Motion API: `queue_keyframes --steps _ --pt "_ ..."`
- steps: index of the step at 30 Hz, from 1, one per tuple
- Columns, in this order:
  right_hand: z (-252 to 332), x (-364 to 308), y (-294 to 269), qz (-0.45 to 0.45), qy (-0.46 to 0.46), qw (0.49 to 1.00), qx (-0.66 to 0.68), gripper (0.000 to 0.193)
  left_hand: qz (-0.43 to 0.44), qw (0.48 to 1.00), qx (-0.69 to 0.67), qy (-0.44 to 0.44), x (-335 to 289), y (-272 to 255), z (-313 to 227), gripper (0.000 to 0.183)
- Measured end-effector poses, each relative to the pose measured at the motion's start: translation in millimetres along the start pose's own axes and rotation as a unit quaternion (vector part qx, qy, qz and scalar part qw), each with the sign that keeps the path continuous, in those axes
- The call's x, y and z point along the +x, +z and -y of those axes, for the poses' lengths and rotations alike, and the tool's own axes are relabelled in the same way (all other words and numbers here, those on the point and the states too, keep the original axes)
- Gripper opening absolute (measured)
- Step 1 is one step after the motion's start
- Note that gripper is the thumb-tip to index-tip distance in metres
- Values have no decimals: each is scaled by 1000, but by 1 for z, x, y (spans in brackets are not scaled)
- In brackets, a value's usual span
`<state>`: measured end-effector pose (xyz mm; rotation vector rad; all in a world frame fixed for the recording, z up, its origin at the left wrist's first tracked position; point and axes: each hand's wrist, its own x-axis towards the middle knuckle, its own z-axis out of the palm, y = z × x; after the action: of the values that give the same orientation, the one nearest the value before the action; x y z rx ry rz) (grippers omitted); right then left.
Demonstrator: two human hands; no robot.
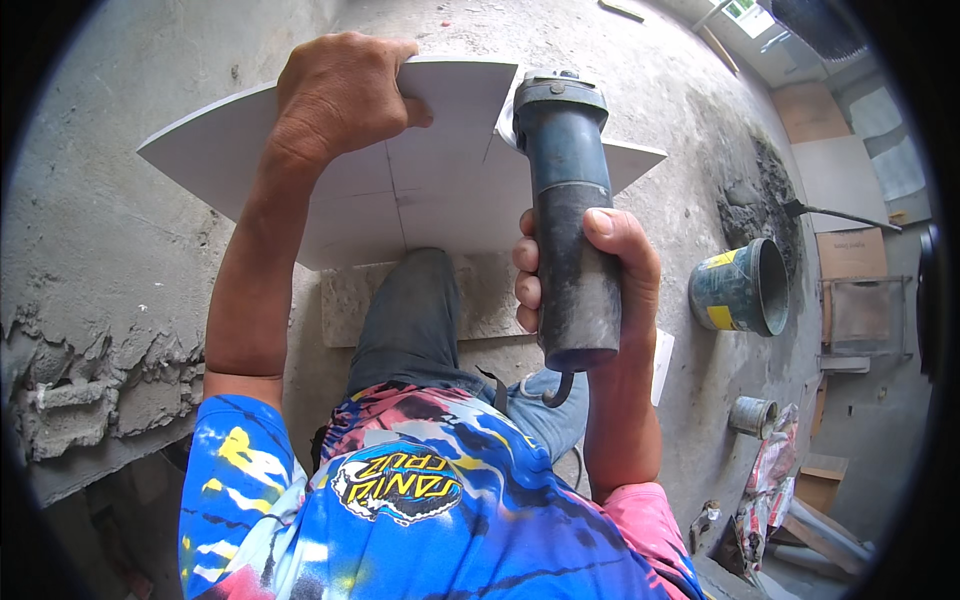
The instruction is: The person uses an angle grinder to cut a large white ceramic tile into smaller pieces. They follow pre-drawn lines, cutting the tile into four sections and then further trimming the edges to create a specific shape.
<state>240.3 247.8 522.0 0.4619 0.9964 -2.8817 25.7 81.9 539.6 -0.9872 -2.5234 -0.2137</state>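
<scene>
Right now, hands: two, both mine, and both are gripping.
Left hand (340, 90): one, closing over the top edge of the sheet, thumb lying on the near face.
Right hand (632, 255): one, wrapping its fingers and thumb around the grinder's dark barrel.
Grinder (572, 165): one, standing nearly upright in my fist, its head pointing away from me beside the sheet's stepped right edge; whether it is touching, I cannot tell. One cord (563, 390) is hanging from its near end.
Sheet (340, 200): one, pale and stiff, tilting in front of me just beyond my knee (425, 280) and bearing at least two thin dark lines.
Buckets: two, one large green bucket with yellow patches (712, 285) and one small grey pail (746, 414), both sitting to my right.
Sack (765, 470): one, red and white, slumping near the pail.
Floor (660, 70): bare grey concrete, bearing one dark wet-looking patch (755, 190) beyond the large bucket.
Room: rough mortar (80, 400) is clinging along my left; brown cardboard (850, 255) is standing at the far right.
</scene>
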Motion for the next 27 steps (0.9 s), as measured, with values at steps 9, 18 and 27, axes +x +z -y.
queue_keyframes --steps 9,18,27 --pt "-3 2 -14 57 34 996 51 54 6 1000 -4 3 1 -1 1 39" --pt "-3 2 -15 50 23 998 22 54 -9 1000 -2 0 1 1 0 42" --pt "11 0 1 -26 -18 999 -22 43 -20 1000 -12 11 0 0 -1 41"
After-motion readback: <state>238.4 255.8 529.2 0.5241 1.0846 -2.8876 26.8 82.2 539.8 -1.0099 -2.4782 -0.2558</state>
